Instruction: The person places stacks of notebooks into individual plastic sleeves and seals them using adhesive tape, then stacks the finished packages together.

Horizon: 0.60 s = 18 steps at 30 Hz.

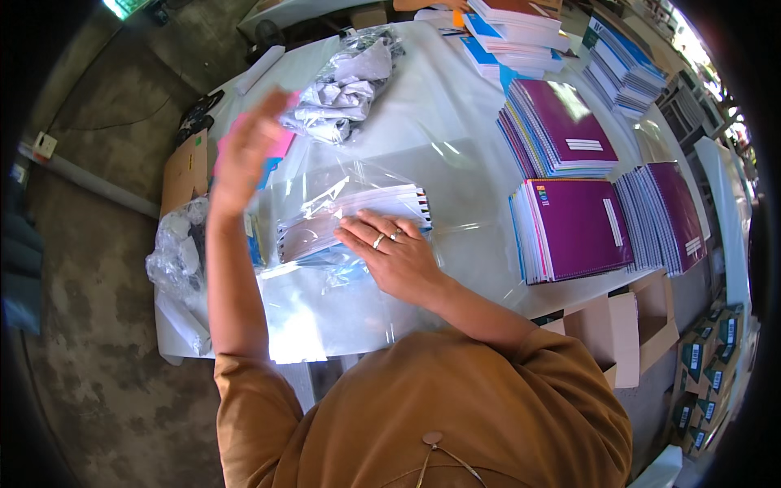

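A stack of white-paged notebooks with cut edges [399,202] lies in the middle of the table under clear plastic film [350,175]. My right hand [394,252] rests flat on the film at the stack's near right side, fingers stretched out, rings on two of them. To the left, my left hand [244,154] is raised above the table's left side, smeared by motion. Its fingers point away from me, and whether they hold anything cannot be made out. Behind that hand lies a bright pink sheet [281,145], partly hidden.
Purple spiral notebooks [569,130] stand in several stacks on the right. More books [622,69] are piled at the far right. Crumpled plastic and paper [346,89] lies at the back, more crumpled plastic [179,248] at the left edge. Open cartons [622,333] sit below the right edge.
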Each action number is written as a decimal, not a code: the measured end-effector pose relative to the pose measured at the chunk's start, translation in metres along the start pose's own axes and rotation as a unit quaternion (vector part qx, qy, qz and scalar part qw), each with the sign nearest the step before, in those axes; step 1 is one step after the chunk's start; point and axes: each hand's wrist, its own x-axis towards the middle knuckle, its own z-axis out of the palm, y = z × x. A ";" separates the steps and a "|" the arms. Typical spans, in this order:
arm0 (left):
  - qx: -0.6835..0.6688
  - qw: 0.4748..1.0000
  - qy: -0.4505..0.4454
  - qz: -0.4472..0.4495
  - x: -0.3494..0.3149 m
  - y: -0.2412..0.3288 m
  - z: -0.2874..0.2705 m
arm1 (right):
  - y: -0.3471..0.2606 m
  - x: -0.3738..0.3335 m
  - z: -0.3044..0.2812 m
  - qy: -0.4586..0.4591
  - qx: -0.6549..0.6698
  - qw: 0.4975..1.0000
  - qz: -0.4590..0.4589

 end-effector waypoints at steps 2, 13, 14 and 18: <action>0.209 0.973 -0.089 -0.036 -0.022 0.003 0.034 | 0.002 0.001 0.002 0.027 -0.019 0.999 -0.018; 0.314 0.931 0.119 0.145 -0.148 0.000 0.123 | 0.015 -0.010 0.021 0.235 0.103 0.966 -0.008; 0.285 0.942 0.114 0.136 -0.157 0.000 0.124 | 0.015 -0.010 0.022 0.247 0.119 0.962 -0.015; 0.169 0.972 0.141 0.083 -0.200 -0.001 0.088 | 0.008 -0.007 0.028 0.246 0.137 0.959 -0.030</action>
